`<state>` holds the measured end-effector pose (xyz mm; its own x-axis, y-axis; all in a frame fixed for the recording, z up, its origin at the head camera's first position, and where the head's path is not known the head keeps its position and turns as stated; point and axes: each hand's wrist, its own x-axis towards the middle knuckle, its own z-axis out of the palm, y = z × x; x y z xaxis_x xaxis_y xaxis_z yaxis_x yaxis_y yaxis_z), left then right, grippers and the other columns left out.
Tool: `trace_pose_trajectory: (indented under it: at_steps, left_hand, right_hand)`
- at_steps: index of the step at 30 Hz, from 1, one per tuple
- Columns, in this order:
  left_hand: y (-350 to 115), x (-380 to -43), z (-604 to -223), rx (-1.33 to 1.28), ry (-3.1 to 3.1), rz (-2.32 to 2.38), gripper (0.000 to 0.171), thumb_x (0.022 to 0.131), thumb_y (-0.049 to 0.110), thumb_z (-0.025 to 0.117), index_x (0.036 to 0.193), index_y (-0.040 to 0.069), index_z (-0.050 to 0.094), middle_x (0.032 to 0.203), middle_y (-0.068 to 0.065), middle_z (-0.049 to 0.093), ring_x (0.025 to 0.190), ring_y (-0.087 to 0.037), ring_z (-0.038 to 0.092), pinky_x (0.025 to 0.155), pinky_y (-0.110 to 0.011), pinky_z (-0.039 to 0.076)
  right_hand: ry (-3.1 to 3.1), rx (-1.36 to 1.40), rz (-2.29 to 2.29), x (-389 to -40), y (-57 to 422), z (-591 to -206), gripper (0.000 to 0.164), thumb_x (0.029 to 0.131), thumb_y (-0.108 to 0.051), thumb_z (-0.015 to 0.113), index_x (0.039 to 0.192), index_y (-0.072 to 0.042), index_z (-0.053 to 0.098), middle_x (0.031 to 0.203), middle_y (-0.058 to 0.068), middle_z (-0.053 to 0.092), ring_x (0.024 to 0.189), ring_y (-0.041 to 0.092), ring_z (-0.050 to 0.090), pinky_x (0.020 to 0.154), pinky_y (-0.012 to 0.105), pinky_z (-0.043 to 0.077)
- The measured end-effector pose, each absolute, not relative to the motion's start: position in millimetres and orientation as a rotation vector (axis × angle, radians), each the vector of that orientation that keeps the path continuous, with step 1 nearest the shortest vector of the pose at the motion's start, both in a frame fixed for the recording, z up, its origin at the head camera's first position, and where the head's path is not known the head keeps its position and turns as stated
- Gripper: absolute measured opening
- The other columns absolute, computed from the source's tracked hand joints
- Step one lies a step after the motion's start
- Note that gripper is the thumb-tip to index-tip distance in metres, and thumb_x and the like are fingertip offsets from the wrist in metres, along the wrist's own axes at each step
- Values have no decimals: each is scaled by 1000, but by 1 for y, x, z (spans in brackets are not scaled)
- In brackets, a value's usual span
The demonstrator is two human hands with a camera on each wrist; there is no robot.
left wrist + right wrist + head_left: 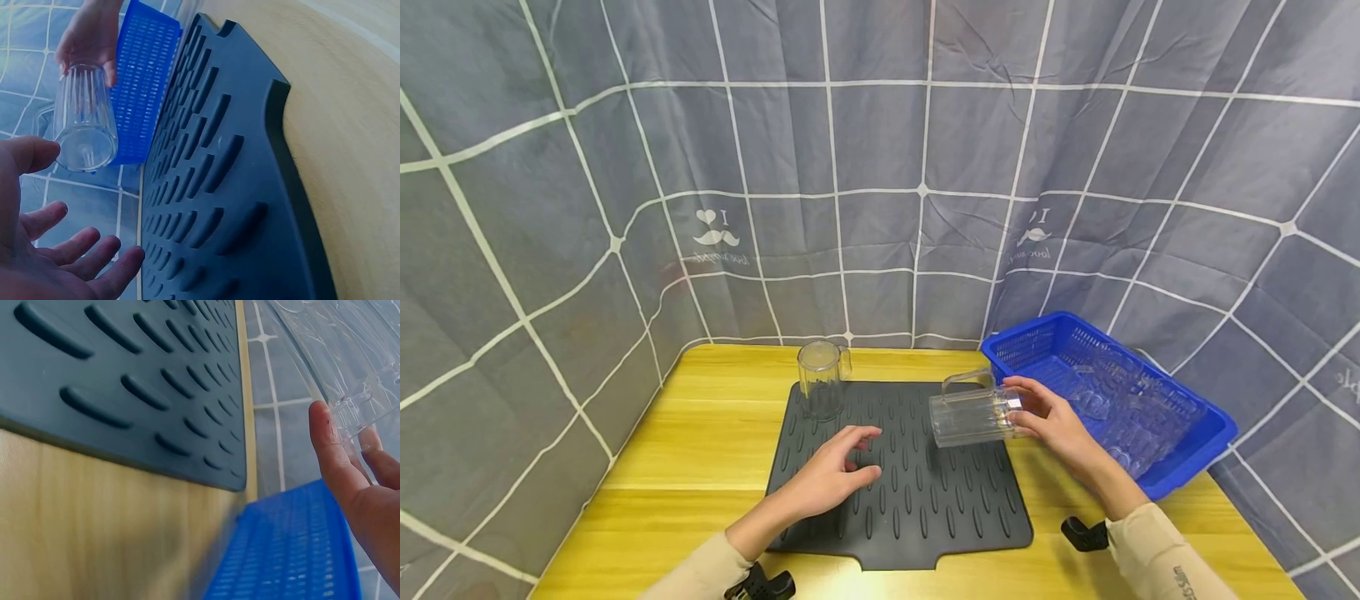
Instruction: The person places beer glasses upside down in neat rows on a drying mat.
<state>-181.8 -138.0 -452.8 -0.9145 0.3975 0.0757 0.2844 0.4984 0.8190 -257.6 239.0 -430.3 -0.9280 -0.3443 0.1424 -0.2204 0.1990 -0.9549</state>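
My right hand (1054, 421) grips a clear glass mug (972, 418) by one end, thumb on the near side. The mug lies on its side in the air over the right part of a black ridged drying mat (898, 500), its handle pointing up and its other end toward the left. My left hand (835, 473) hovers over the mat's left half, fingers spread and relaxed, holding nothing. In the left wrist view, those fingers (75, 250) are apart from the held mug (85, 125). A second clear mug (822, 379) stands at the mat's back left corner, handle to the right.
A blue plastic basket (1195, 450) sits at the right, slanted, with several clear glass mugs (1120, 400) inside. The wooden table (655, 450) extends around the mat. A grey curtain with white grid lines (880, 142) hangs behind and along the sides.
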Motion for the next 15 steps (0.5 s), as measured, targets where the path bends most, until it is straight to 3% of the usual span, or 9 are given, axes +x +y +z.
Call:
trace_pose_trajectory:
  at_steps: [4, 11, 15]
  left_hand:
    - [-136, -183, -450, 598, 2610, 1424, 55, 98, 36, 64, 148, 20, 47, 144, -3, 50, 129, -31, 52, 93, -44, 52]
    - [-132, -184, -448, 601, 2591, 1437, 58, 98, 37, 64, 150, 20, 45, 145, -2, 50, 130, -33, 52, 94, -46, 52]
    - [-131, -185, -449, 595, 2592, 1450, 57, 98, 35, 65, 150, 19, 45, 146, -3, 49, 131, -32, 51, 96, -50, 50]
  right_hand:
    - [2300, -520, -1882, -257, 233, -435, 54, 98, -14, 66, 147, -6, 45, 135, 7, 54, 105, 10, 63, 83, 32, 59]
    - [2233, -447, -1930, -254, 222, -442, 57, 98, -13, 64, 149, -3, 41, 132, 11, 53, 102, 12, 65, 81, 31, 59]
    - [2206, -420, -1962, -252, 214, -447, 56, 97, -10, 63, 148, -4, 41, 129, 6, 56, 100, 12, 64, 80, 30, 58]
